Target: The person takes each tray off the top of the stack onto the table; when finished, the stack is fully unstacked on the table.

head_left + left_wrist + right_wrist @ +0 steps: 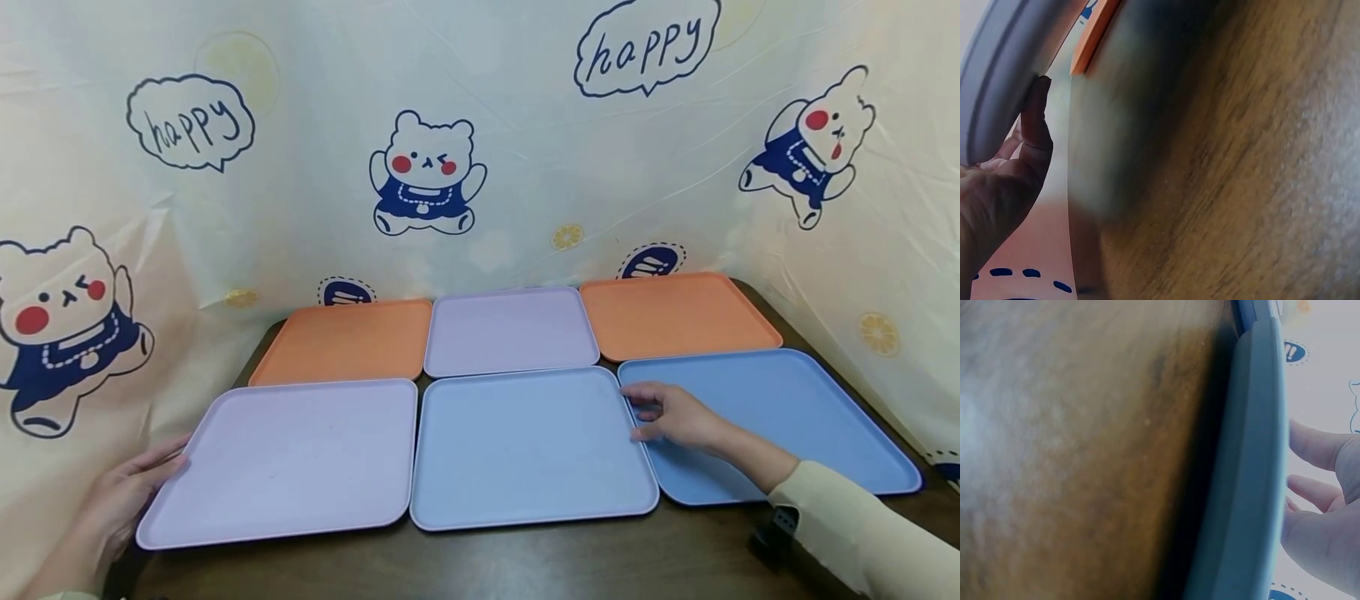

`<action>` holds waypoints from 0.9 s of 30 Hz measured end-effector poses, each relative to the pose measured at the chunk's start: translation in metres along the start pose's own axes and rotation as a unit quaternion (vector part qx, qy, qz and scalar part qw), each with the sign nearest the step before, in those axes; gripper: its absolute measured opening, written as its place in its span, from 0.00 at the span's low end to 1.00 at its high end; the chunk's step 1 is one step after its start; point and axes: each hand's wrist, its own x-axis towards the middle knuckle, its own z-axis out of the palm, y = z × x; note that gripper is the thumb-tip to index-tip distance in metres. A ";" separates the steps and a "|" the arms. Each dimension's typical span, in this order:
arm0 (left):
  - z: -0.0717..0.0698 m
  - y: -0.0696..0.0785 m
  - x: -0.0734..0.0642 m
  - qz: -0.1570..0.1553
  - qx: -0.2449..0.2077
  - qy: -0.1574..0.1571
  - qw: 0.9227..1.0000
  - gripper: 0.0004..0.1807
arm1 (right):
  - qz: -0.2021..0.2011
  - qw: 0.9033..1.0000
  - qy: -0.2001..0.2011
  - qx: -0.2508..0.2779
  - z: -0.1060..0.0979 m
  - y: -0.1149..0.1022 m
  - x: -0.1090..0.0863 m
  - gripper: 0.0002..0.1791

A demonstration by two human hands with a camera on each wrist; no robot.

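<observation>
In the head view my left hand [120, 500] is at the left edge of a lavender tray [300, 467] in the front row, its fingers extended against the rim. The left wrist view shows a fingertip of this hand [1022, 150] right at the side wall of the tray [1004, 75]. My right hand [678, 417] reaches over a darker blue tray [780, 425] at front right. Its thumb and fingers, spread apart, are at the right rim of the light blue middle tray [532, 450]. The right wrist view shows this hand [1329, 494] beyond a blue tray wall [1247, 469].
Behind stand an orange tray [352, 337], a second lavender tray [510, 329] and another orange tray [675, 317], side by side. All lie on a dark wooden table [525, 562]. A patterned cloth [300, 192] with cartoon bears hangs behind and at both sides.
</observation>
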 end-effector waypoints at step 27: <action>-0.004 -0.012 0.014 -0.044 0.151 0.005 0.987 0.18 | -0.003 1.000 -0.004 0.003 0.001 -0.003 -0.002 0.39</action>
